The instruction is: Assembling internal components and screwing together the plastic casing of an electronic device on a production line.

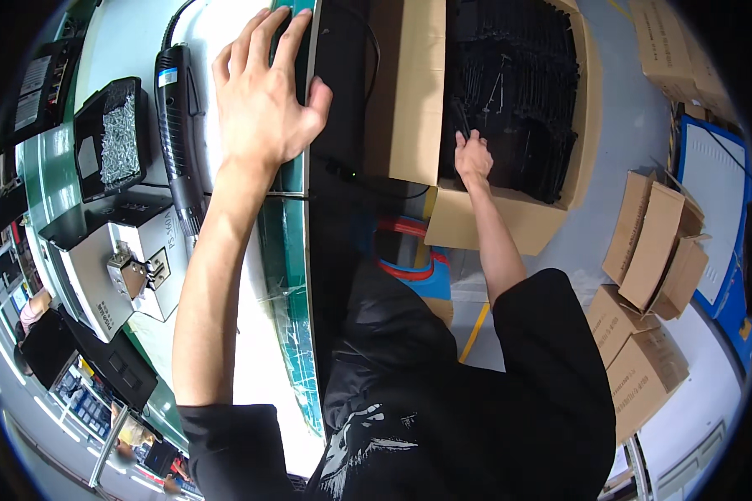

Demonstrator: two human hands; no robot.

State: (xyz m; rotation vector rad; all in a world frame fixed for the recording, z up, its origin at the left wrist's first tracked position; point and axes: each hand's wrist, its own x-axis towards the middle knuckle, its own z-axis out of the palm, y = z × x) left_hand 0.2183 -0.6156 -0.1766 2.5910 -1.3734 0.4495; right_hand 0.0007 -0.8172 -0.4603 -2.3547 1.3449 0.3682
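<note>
My left hand [267, 100] lies palm down at the edge of the workbench, fingers spread over its green surface [286, 242], with nothing in its grasp. Off to the right, my right hand [474, 159] reaches down into an open cardboard box [501, 224]. Its fingers are closed on a slim black part [460, 113] at the box's left side; the full shape of that part is lost among the dark pieces. Tightly packed rows of thin black parts [522, 92] fill the box. Left of my left hand lies a black electric screwdriver [172, 125] with a cord.
A black bin of small screws [120, 142] and a white boxy machine with a metal fitting [83, 280] stand on the bench. A red-and-blue object [414, 271] sits beneath the box's near end. More cartons [643, 376] stand at right, beside a blue-framed white panel [710, 217].
</note>
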